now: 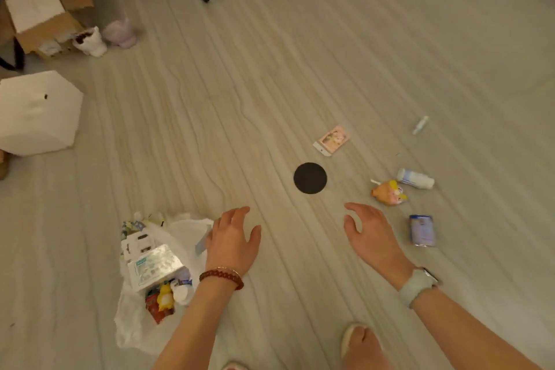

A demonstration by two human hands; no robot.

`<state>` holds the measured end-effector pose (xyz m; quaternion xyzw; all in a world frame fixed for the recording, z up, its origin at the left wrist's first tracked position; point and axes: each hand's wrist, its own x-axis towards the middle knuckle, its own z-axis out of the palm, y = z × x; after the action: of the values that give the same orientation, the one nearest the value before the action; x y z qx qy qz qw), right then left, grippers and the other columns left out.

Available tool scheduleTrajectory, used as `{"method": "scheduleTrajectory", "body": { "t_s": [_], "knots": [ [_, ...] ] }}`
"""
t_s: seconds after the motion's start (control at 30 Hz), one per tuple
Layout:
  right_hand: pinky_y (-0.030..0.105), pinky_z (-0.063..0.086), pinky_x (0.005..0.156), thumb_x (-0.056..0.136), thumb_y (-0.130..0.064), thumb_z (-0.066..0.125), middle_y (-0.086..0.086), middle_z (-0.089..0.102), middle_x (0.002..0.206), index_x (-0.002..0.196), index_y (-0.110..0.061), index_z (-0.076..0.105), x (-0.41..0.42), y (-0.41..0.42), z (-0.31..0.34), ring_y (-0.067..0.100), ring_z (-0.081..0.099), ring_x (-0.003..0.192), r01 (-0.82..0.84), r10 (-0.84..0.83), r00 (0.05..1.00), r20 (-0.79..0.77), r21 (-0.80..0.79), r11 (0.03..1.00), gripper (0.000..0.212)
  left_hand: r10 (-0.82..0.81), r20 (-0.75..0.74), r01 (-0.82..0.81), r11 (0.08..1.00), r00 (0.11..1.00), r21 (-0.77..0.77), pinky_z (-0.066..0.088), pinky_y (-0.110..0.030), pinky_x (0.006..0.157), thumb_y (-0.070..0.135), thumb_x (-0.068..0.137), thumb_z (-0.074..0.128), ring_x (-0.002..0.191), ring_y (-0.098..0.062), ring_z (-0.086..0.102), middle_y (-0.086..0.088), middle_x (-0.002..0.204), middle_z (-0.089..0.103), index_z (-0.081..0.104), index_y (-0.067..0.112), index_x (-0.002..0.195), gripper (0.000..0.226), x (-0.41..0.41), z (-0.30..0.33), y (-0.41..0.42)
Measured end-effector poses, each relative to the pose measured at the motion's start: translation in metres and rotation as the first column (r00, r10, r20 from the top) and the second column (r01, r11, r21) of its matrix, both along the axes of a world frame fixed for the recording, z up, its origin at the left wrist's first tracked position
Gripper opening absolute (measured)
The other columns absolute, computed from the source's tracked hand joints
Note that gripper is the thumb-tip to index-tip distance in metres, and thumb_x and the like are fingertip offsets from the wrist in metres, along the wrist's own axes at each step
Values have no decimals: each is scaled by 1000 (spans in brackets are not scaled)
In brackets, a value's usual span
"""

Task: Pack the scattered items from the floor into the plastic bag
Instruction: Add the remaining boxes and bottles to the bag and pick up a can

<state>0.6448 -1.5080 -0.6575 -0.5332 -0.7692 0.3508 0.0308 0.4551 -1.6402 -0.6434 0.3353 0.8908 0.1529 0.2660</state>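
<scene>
Pale wood-grain floor (270, 69) strewn with small items.
Left hand (232, 239) and right hand (371, 234) hover with relaxed, spread fingers, holding nothing; part-filled white plastic bag (135, 324) lies beside the left hand, black disc (310, 178) ahead between them.

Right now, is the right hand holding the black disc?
No. The right hand hovers open above the floor, and the black disc lies apart from it.

Thin plastic bag (192, 227), matt floor (300, 84).
</scene>
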Motion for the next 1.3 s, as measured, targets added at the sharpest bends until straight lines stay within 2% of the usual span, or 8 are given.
{"method": "scheduleTrajectory", "body": {
  "t_s": [0.13,0.4,0.6,0.73,0.87,1.0,1.13,1.3],
  "knots": [
    [43,39,102,90,-15,48,15,59,124,122,-9,54,57,18,129,32,50,116,263,-261,965,35,-162,951,33,-44,39,46,998,998,-41,31,-45,106,28,88,51,130,-26,35,-8,142,40,40,19,133,47,41,127,31],
    [38,35,101,91,-18,44,14,56,126,128,-10,48,50,80,306,31,46,120,223,-199,968,153,-157,962,38,-141,3,141,990,990,-21,26,-45,109,28,89,49,134,-28,27,-9,145,34,36,18,136,49,25,301,121],
    [44,41,100,92,-21,43,11,51,134,129,-16,47,-7,156,341,31,49,120,386,-373,922,99,-226,894,38,-174,64,169,983,983,75,37,-48,102,22,87,53,124,-29,41,-11,135,45,44,15,130,44,-55,341,218],
    [37,44,91,93,-17,43,16,50,132,129,-14,45,-53,210,348,35,57,102,640,-634,763,125,-284,714,37,-344,82,339,938,935,72,39,-49,100,22,89,50,121,-30,43,-13,134,44,44,14,129,42,-126,352,313],
    [27,37,92,94,-16,44,16,52,131,132,-8,42,-88,257,353,31,52,113,720,-732,672,114,-330,610,39,-515,44,513,857,856,50,38,-48,100,22,89,49,122,-31,42,-12,135,45,44,13,129,41,-163,363,417],
    [30,38,97,93,-16,46,15,51,133,131,-9,44,-108,309,352,30,51,118,823,-854,510,101,-348,450,39,-674,114,671,738,729,72,36,-45,102,21,90,49,123,-28,41,-11,135,44,45,14,129,40,-151,360,516],
    [34,37,101,93,-16,44,15,49,135,132,-9,42,-117,372,334,30,50,120,881,-931,352,101,-372,293,40,-845,119,845,530,521,71,36,-40,103,21,91,47,125,-25,40,-8,138,41,42,16,130,40,-127,349,615],
    [24,39,80,94,-15,42,16,46,138,134,-9,38,-101,463,313,33,57,108,906,-988,120,100,-418,67,41,-973,101,976,212,208,38,33,-35,104,24,92,44,127,-22,37,-5,139,40,40,17,132,40,-70,341,745]
  ]
}}
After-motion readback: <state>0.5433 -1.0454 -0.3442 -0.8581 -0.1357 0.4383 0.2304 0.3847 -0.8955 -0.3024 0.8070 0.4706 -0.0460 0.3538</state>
